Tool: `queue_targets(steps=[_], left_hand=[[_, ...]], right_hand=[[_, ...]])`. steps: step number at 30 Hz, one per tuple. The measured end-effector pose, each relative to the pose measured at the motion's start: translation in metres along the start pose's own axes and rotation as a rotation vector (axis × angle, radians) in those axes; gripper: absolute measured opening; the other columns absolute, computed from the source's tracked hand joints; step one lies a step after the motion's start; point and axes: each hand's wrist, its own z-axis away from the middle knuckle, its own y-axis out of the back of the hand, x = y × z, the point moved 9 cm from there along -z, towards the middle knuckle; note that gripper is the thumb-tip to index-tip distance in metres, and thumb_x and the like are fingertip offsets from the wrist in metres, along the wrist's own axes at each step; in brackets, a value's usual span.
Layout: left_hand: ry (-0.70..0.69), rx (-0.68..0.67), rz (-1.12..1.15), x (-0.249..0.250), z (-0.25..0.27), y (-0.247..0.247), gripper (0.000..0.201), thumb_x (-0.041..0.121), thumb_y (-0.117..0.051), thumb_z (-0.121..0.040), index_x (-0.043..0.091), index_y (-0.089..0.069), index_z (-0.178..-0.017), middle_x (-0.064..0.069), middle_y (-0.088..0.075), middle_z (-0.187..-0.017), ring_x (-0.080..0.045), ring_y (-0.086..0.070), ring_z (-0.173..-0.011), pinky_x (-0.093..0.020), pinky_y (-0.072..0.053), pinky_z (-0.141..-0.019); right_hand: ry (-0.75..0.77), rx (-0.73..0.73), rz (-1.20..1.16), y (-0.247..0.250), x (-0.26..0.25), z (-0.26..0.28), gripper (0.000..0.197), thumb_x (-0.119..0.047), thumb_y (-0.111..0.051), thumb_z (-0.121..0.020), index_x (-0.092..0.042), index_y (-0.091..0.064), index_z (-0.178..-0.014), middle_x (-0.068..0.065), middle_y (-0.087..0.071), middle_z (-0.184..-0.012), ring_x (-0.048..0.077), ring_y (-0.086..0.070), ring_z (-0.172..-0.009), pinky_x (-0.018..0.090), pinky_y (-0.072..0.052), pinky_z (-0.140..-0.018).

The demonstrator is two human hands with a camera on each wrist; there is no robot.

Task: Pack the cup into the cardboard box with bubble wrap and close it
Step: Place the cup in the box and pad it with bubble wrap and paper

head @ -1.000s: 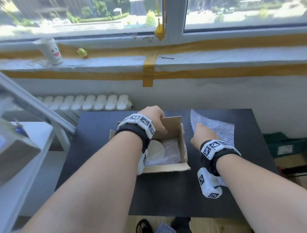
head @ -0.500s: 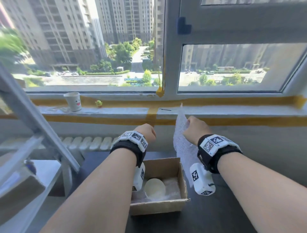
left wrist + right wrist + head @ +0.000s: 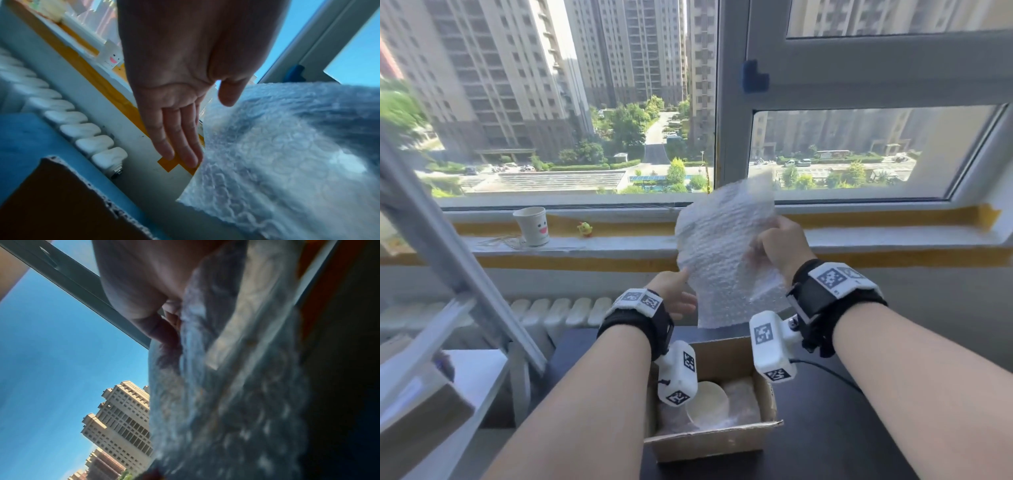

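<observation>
Cup (image 3: 707,402) sits nearest, mouth up, inside the open cardboard box (image 3: 709,442) on the dark table (image 3: 842,428), with some clear wrap already packed around it in the box. Box flaps not closed. Above the box, the bubble wrap sheet (image 3: 726,257) is now up in the air in front of the window; a second ago it lay flat on the table to the right of the box with the right hand just landing on it. Right hand (image 3: 786,248) pinches the sheet's right edge, fingers curled on it. Left hand (image 3: 671,291) has left the box and come up to the sheet's lower left edge, fingers straight and relaxed, touching or just beside it, not gripping yet per the left wrist view (image 3: 180,129). Judgement: top padding layer is next, then flaps. Farther back on the sill: smiley paper cup (image 3: 532,226), small yellow toy (image 3: 585,229).
</observation>
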Motion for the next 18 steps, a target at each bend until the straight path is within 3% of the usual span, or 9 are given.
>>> queue_targets(steps=[1, 3, 6, 8, 10, 12, 14, 16, 18], left_hand=[[-0.025, -0.001, 0.084, 0.002, -0.001, 0.002, 0.052, 0.046, -0.034, -0.102, 0.009, -0.043, -0.138, -0.016, -0.067, -0.112, -0.025, -0.065, -0.088, -0.04, -0.048, -0.089], [-0.074, 0.01, 0.199, 0.008, -0.007, 0.009, 0.053, 0.05, -0.04, -0.1, 0.013, -0.045, -0.137, -0.013, -0.068, -0.105, -0.024, -0.065, -0.092, -0.044, -0.045, -0.098], [-0.083, 0.026, 0.254, 0.009, -0.014, 0.021, 0.062, 0.058, -0.053, -0.09, 0.017, -0.049, -0.137, -0.009, -0.061, -0.121, -0.025, -0.056, -0.115, -0.045, -0.041, -0.099], [-0.103, 0.021, 0.281, 0.01, -0.014, 0.023, 0.055, 0.046, -0.064, -0.088, 0.013, -0.056, -0.132, -0.009, -0.061, -0.123, -0.023, -0.057, -0.112, -0.041, -0.043, -0.092], [-0.172, 0.064, 0.269, 0.015, -0.013, 0.027, 0.038, 0.026, -0.072, -0.086, 0.011, -0.063, -0.12, -0.009, -0.064, -0.114, -0.021, -0.059, -0.098, -0.036, -0.045, -0.081], [-0.239, 0.136, 0.272, 0.018, -0.012, 0.037, 0.038, 0.007, -0.076, -0.08, 0.014, -0.059, -0.113, -0.008, -0.061, -0.114, -0.023, -0.06, -0.097, -0.034, -0.048, -0.076], [-0.299, 0.151, 0.28, 0.021, -0.012, 0.044, 0.053, -0.006, -0.074, -0.076, 0.019, -0.056, -0.119, -0.005, -0.056, -0.119, -0.024, -0.064, -0.101, -0.035, -0.053, -0.076], [-0.337, 0.137, 0.23, 0.027, -0.008, 0.046, 0.063, -0.013, -0.067, -0.077, 0.025, -0.058, -0.127, 0.001, -0.057, -0.111, -0.019, -0.065, -0.097, -0.04, -0.056, -0.086], [-0.347, 0.132, 0.185, 0.029, -0.007, 0.049, 0.062, -0.019, -0.061, -0.078, 0.021, -0.064, -0.125, 0.002, -0.064, -0.095, -0.016, -0.065, -0.089, -0.04, -0.055, -0.094]], right_hand=[[-0.024, -0.009, 0.006, 0.0, 0.005, 0.0, 0.05, 0.012, -0.041, -0.075, -0.006, -0.059, -0.117, 0.012, -0.062, -0.075, 0.024, -0.058, -0.069, 0.029, -0.051, -0.065], [-0.068, -0.002, -0.03, 0.002, 0.015, -0.001, 0.049, 0.014, -0.041, -0.075, -0.006, -0.057, -0.117, 0.013, -0.059, -0.065, 0.024, -0.056, -0.06, 0.03, -0.048, -0.06], [-0.12, 0.028, -0.133, 0.008, 0.025, -0.002, 0.048, 0.017, -0.036, -0.078, -0.004, -0.055, -0.116, 0.014, -0.054, -0.057, 0.021, -0.051, -0.047, 0.024, -0.043, -0.045], [-0.143, 0.022, -0.15, 0.009, 0.032, -0.005, 0.049, 0.017, -0.032, -0.079, -0.002, -0.055, -0.118, 0.013, -0.052, -0.057, 0.018, -0.049, -0.042, 0.02, -0.041, -0.039], [-0.157, 0.012, -0.161, 0.009, 0.038, -0.007, 0.051, 0.016, -0.029, -0.08, 0.001, -0.055, -0.122, 0.013, -0.05, -0.058, 0.018, -0.048, -0.041, 0.02, -0.042, -0.039], [-0.181, -0.009, -0.149, 0.008, 0.045, -0.007, 0.053, 0.015, -0.033, -0.082, -0.004, -0.053, -0.127, 0.014, -0.055, -0.067, 0.019, -0.052, -0.047, 0.024, -0.047, -0.044], [-0.161, -0.008, -0.074, 0.009, 0.05, -0.01, 0.066, 0.014, -0.044, -0.081, -0.015, -0.043, -0.14, 0.017, -0.063, -0.093, 0.021, -0.06, -0.061, 0.032, -0.057, -0.058], [-0.089, 0.001, 0.022, 0.013, 0.048, -0.014, 0.09, 0.015, -0.053, -0.079, -0.031, -0.024, -0.151, 0.015, -0.057, -0.108, 0.025, -0.062, -0.079, 0.04, -0.058, -0.075], [-0.015, -0.042, 0.128, 0.011, 0.043, -0.014, 0.103, 0.018, -0.055, -0.078, -0.044, -0.015, -0.15, 0.014, -0.053, -0.105, 0.025, -0.061, -0.083, 0.043, -0.058, -0.081]])
